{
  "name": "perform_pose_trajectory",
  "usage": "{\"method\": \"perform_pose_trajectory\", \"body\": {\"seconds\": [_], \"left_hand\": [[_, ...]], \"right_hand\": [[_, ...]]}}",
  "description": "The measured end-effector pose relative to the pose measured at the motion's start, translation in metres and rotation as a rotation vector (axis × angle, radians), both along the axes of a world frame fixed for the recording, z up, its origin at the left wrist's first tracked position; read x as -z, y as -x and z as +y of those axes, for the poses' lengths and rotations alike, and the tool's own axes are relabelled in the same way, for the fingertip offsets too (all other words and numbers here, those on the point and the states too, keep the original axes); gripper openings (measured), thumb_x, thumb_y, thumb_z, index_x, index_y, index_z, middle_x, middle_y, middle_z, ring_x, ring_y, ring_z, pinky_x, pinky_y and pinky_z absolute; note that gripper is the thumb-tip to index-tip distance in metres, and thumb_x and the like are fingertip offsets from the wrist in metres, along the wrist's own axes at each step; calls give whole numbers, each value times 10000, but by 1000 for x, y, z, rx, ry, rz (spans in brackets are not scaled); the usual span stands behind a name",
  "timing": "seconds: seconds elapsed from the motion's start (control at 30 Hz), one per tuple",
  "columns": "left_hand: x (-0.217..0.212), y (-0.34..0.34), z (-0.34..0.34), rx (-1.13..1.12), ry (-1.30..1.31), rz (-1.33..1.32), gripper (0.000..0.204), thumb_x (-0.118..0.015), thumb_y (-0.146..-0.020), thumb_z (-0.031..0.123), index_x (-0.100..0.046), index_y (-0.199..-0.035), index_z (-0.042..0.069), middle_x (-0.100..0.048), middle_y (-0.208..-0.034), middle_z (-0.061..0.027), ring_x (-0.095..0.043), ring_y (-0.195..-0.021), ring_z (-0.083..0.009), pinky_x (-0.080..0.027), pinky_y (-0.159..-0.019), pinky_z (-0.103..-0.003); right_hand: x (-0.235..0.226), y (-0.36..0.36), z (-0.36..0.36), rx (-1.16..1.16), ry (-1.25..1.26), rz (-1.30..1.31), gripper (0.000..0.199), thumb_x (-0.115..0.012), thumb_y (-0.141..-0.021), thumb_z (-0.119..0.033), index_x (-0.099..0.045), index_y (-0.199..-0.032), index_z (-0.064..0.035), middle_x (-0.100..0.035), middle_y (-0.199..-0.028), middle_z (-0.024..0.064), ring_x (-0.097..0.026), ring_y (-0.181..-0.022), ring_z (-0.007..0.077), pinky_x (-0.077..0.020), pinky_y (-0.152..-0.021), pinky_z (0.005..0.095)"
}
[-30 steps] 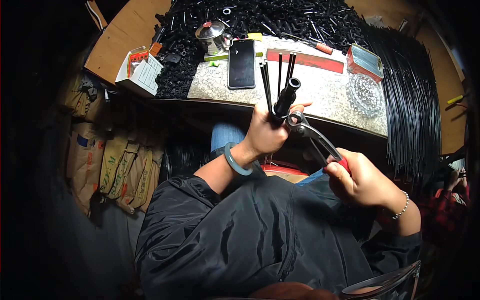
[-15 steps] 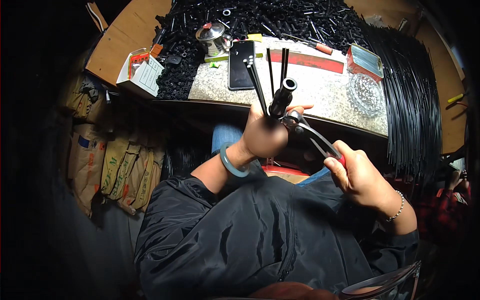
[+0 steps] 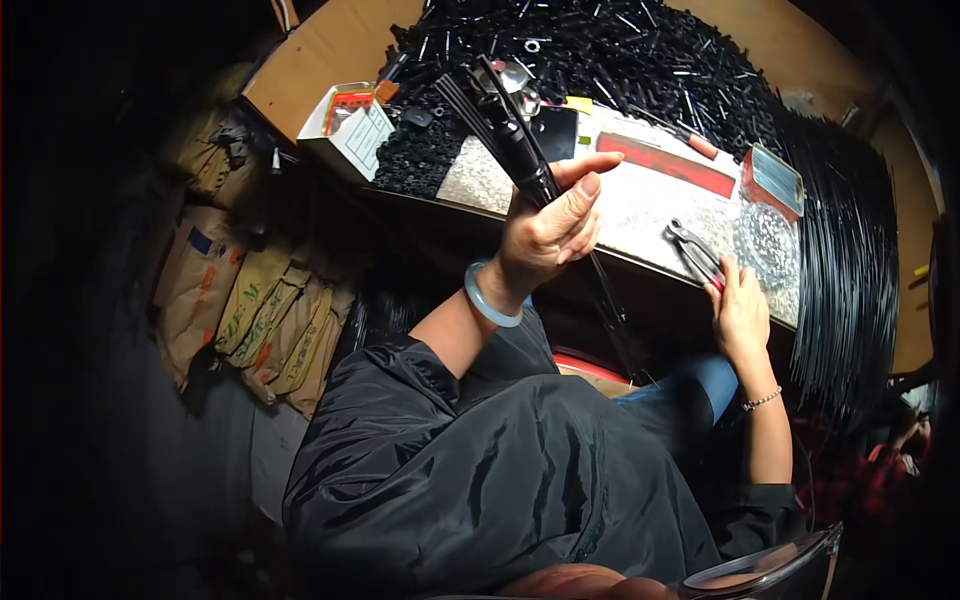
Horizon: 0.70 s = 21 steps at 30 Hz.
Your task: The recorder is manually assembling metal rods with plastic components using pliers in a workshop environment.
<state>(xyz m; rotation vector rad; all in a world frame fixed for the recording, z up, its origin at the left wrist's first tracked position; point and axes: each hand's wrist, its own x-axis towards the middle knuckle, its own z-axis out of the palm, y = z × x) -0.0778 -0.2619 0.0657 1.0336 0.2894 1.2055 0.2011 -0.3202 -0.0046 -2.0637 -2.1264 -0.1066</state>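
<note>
My left hand (image 3: 548, 228) is closed around what looks like a black umbrella frame (image 3: 522, 150), with its index finger stretched out to the right. The frame's thick shaft and thin rods slant from upper left, over the worktop, down to the lower right past my knees. My right hand (image 3: 742, 315) is at the worktop's front edge, fingers closed on the red handles of a pair of pincers (image 3: 690, 248). The pincers' metal jaws rest on or just above the speckled worktop (image 3: 640, 225); which of the two I cannot tell.
Small black parts (image 3: 600, 50) are heaped along the back. A red strip (image 3: 665, 165), an orange-handled tool (image 3: 702, 146), a red box (image 3: 773, 180) and a glass dish (image 3: 765, 245) lie at right, beside long black rods (image 3: 845, 250). Leftward are a white box (image 3: 345, 135) and sacks (image 3: 260, 310).
My right hand has carried the pincers away from the umbrella frame, rightward onto the worktop area. My left hand has risen slightly and tipped the frame leftward. The view has shifted a little.
</note>
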Motion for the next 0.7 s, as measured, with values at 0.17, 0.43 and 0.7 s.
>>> {"method": "perform_pose_trajectory", "body": {"seconds": [0.17, 0.43, 0.7], "left_hand": [[2, 4, -8, -122, -42, 134, 316, -424, -961, 140, -482, -1214, -39, -319, -468, 56, -276, -353, -34, -290, -377, -192], [11, 3, -43, -225, 65, -307, 343, -416, -957, 351, -571, -1023, 52, -400, -633, 6, -488, -599, -99, -441, -590, -243], [75, -49, -93, 257, 756, -402, 497, -406, -866, 563, -551, -846, 88, -609, -974, -76, -573, -1011, -232, -436, -899, -400]], "right_hand": [[7, 7, 6, -4, -70, -84, 379, -570, -848, -184, -465, -1200, -90, -516, -977, 138, -514, -930, 301, -413, -778, 381], [4, 84, -90, -578, 439, 901, 765, -747, -731, -279, -351, -1324, 0, -523, -1170, 183, -539, -1067, 281, -405, -938, 360], [-36, 85, -68, -626, -497, 1887, 364, -451, -916, -441, -431, -788, -101, -478, -609, 35, -476, -599, 162, -442, -767, 398]]}}
